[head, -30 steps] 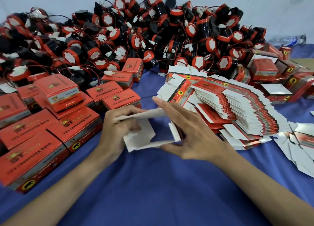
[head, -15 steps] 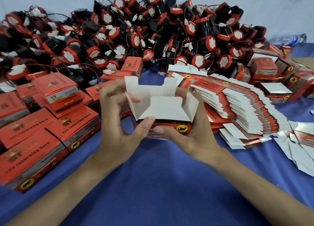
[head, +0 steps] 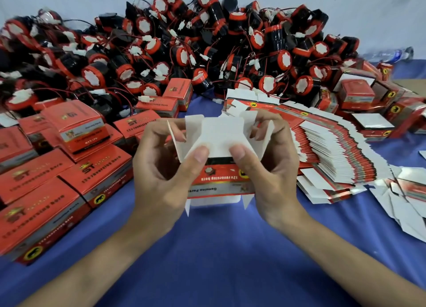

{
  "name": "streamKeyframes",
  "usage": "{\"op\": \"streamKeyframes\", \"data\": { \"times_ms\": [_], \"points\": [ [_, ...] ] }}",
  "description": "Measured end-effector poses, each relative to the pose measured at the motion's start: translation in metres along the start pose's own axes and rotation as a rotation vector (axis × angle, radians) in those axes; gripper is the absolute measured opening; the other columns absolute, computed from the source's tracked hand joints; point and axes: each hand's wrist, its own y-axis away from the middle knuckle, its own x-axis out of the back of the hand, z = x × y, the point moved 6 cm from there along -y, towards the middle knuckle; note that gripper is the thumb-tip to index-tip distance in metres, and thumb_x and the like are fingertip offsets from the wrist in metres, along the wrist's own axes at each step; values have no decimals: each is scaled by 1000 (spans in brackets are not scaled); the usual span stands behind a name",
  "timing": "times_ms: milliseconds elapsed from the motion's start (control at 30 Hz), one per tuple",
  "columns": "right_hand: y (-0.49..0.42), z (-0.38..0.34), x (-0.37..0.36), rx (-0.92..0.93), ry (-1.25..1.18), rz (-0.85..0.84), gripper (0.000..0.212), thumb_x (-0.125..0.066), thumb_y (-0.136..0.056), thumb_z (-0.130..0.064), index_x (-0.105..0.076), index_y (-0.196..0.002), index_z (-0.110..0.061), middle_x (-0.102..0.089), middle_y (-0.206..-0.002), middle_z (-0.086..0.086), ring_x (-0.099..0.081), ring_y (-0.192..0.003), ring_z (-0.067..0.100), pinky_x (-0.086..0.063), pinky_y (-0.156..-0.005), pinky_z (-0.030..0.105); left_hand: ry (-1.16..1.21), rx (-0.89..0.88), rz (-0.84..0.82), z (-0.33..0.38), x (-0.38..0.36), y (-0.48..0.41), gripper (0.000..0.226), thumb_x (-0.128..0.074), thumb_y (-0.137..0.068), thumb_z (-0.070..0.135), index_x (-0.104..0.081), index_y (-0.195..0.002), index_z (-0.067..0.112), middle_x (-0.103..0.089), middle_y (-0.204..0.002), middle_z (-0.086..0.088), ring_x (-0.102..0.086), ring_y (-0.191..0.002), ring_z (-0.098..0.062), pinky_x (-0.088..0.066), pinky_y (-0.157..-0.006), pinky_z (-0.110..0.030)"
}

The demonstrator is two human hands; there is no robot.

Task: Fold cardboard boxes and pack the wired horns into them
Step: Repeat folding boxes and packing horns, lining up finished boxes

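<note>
A red cardboard box [head: 220,180] with white inner flaps is held up over the blue table, its upper end open and its flaps spread. My left hand [head: 161,170] grips its left side, thumb pressing on the front white flap. Gripping the right side is my right hand [head: 269,168], whose thumb presses the same flap while its fingers curl over the right side flap. A big heap of black and red wired horns [head: 184,53] lies behind. To the right of the hands a fanned stack of flat unfolded boxes [head: 327,150] rests on the cloth.
Several closed red boxes [head: 69,168] stand in rows at the left. More folded and half-open boxes [head: 359,92] sit at the back right, and loose flat blanks [head: 405,198] lie at the far right. A blue cloth [head: 219,260] covers the table; a plastic bottle [head: 391,54] lies by the wall.
The flat blank has been opened into a box shape and raised. Both thumbs have moved onto the front white flap, which now leans over the opening.
</note>
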Motion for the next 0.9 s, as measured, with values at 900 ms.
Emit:
{"op": "streamKeyframes", "data": {
  "times_ms": [900],
  "points": [
    [8, 5, -9, -38, 76, -107, 30, -41, -88, -25, -70, -94, -24, -65, -94, -10, -58, -90, 11, -42, -78, 22, -208, -15, -109, -3, -22, 8, 46, -32, -96, 61, -54, -92, 20, -55, -89, 10, -53, -81, -1, -43, -70, -17]
  ]
}}
